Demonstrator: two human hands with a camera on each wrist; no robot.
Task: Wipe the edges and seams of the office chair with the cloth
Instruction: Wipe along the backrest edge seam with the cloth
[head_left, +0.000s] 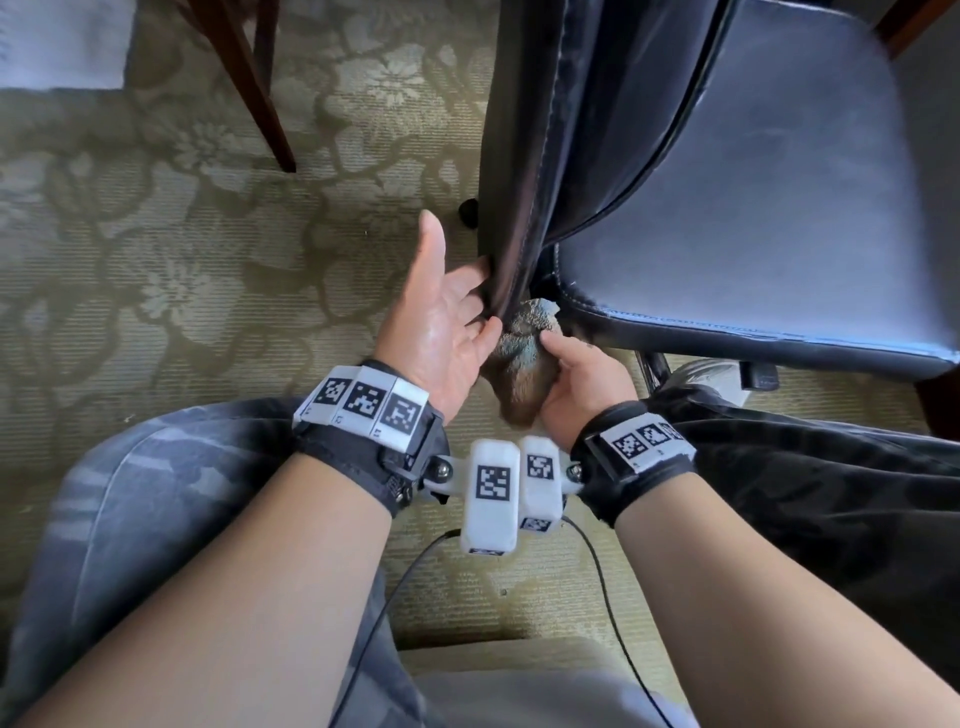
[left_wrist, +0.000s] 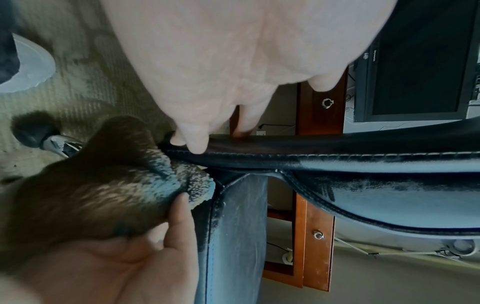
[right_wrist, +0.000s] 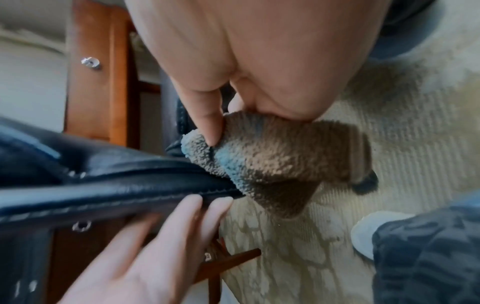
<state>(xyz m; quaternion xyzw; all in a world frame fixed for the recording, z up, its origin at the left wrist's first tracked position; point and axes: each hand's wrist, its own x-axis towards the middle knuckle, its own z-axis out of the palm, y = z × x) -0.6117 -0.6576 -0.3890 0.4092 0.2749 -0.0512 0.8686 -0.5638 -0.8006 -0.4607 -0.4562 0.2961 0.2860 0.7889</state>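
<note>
The black leather office chair stands in front of me, its backrest (head_left: 587, 130) on the left and its seat (head_left: 753, 197) on the right. My right hand (head_left: 582, 379) grips a bunched brown and blue cloth (head_left: 524, 338), thumb on top. The cloth presses into the gap where the backrest's lower end meets the seat's corner. My left hand (head_left: 457, 306) is spread with the palm up, its fingertips (left_wrist: 197, 144) resting on the backrest's stitched edge (left_wrist: 311, 152) just above the cloth (left_wrist: 116, 181). The right wrist view shows the cloth (right_wrist: 265, 162) against that seam, with the left hand's fingers (right_wrist: 187, 214) straight.
Floral carpet (head_left: 182, 234) covers the floor. A wooden furniture leg (head_left: 260, 88) stands at the far left, and a chair caster (head_left: 467, 210) sits behind the backrest. My knees in patterned trousers (head_left: 156, 467) flank my arms. A wooden desk (left_wrist: 319, 115) and monitor (left_wrist: 415, 61) stand beyond.
</note>
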